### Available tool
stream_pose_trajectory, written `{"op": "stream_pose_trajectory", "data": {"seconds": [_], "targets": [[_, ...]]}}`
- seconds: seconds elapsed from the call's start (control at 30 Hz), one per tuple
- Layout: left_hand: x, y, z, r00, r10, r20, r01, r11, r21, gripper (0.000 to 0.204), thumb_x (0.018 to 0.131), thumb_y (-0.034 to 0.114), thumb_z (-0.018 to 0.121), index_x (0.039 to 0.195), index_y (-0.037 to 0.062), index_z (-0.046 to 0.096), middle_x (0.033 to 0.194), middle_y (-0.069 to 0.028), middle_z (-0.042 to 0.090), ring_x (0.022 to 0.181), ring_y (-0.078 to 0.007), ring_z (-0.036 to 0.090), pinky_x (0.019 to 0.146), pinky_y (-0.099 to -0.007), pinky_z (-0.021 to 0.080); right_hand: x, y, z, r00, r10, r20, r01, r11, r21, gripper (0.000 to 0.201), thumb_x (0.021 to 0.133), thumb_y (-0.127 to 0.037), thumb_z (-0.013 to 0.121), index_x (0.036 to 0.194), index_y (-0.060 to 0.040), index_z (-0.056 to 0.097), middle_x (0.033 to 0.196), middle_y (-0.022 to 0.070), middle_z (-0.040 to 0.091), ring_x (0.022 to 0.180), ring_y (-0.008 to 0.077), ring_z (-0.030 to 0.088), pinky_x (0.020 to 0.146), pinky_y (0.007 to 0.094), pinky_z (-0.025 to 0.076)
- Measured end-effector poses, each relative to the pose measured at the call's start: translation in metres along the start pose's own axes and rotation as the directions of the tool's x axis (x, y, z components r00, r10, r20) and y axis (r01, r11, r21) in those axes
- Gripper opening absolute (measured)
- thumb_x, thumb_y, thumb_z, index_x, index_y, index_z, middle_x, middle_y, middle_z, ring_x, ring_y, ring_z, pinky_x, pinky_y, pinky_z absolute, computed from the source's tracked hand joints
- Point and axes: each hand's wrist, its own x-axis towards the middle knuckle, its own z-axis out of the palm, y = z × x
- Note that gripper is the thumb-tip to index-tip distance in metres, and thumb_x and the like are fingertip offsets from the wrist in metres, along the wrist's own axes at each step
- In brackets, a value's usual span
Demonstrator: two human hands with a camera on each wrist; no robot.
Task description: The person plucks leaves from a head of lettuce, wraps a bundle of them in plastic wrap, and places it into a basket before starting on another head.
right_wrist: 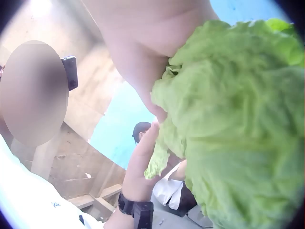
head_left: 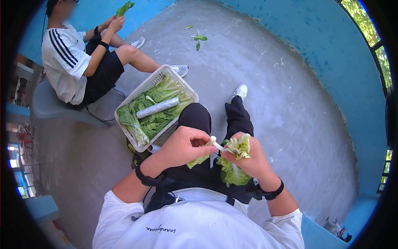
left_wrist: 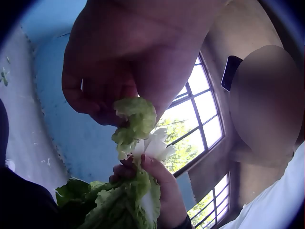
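My left hand (head_left: pixel 184 145) pinches the pale stalk end of a lettuce leaf (head_left: pixel 198 161) above my lap. In the left wrist view, a frilly yellow-green piece (left_wrist: pixel 136 119) hangs at its fingertips. Close beside it, my right hand (head_left: pixel 248 159) grips a head of lettuce (head_left: pixel 234 172). Curly pale leaves (head_left: pixel 239 146) stick out above that hand's thumb, and broader green leaves spread below it. The lettuce (right_wrist: pixel 238 119) fills much of the right wrist view and hides most of the right fingers.
A white plastic basket (head_left: pixel 145 86) of lettuce stands left of my knees, with a shiny wrapped roll (head_left: pixel 157 108) on top. Beyond it, a seated person (head_left: pixel 66 62) holds a leaf (head_left: pixel 124 8). Leaf scraps (head_left: pixel 199 38) lie on the concrete floor (head_left: pixel 290 103).
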Motion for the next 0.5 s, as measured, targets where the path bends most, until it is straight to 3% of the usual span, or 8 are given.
{"op": "stream_pose_trajectory", "data": {"seconds": [0.1,0.2,0.3,0.4,0.5], "targets": [[-0.005,0.012,-0.012,0.993,0.031,0.113,-0.060,0.961,0.269,0.022,0.085,0.021,0.080,0.089,0.0002,0.074,0.068,-0.0037,0.064,0.058,-0.0111,0.058,0.057,-0.0294,0.045,-0.004,-0.013,-0.009,0.998,-0.022,0.057,0.029,0.990,-0.138,0.028,0.078,-0.008,0.084,0.095,-0.0039,0.063,0.081,0.0056,0.069,0.074,0.0163,0.066,0.071,0.0302,0.051],[-0.007,0.016,-0.018,0.980,0.112,0.162,-0.172,0.889,0.424,0.019,0.079,0.017,0.082,0.088,0.0018,0.075,0.073,-0.0049,0.064,0.064,-0.0211,0.061,0.061,-0.0335,0.046,-0.006,-0.026,-0.012,0.992,-0.030,0.124,0.062,0.963,-0.264,0.030,0.077,-0.006,0.086,0.095,-0.0040,0.062,0.084,0.0049,0.072,0.077,0.0161,0.071,0.072,0.0302,0.054],[-0.011,0.027,-0.024,0.977,0.089,0.196,-0.174,0.860,0.479,0.018,0.080,0.019,0.081,0.088,0.0036,0.076,0.077,-0.0069,0.064,0.070,-0.0267,0.062,0.067,-0.0361,0.049,-0.007,-0.032,-0.013,0.985,-0.028,0.171,0.077,0.955,-0.287,0.032,0.076,-0.007,0.086,0.096,-0.0035,0.063,0.085,0.0082,0.074,0.079,0.0213,0.073,0.072,0.0313,0.055],[-0.011,0.022,-0.025,0.952,0.260,0.163,-0.305,0.857,0.416,0.019,0.081,0.020,0.080,0.088,0.0022,0.075,0.082,-0.0093,0.066,0.074,-0.0274,0.064,0.069,-0.0363,0.050,-0.008,-0.040,-0.015,0.981,0.016,0.193,0.042,0.955,-0.294,0.029,0.076,-0.008,0.084,0.098,-0.0036,0.065,0.087,0.0107,0.073,0.081,0.0265,0.072,0.073,0.0338,0.054],[-0.010,0.025,-0.030,0.962,0.159,0.223,-0.233,0.902,0.363,0.022,0.085,0.023,0.077,0.091,0.0017,0.074,0.083,-0.0116,0.066,0.077,-0.0318,0.066,0.070,-0.0395,0.050,-0.006,-0.040,-0.016,0.979,-0.028,0.202,0.094,0.941,-0.325,0.030,0.074,-0.008,0.085,0.098,-0.0035,0.066,0.087,0.0109,0.073,0.080,0.0270,0.072,0.073,0.0339,0.054]]}}
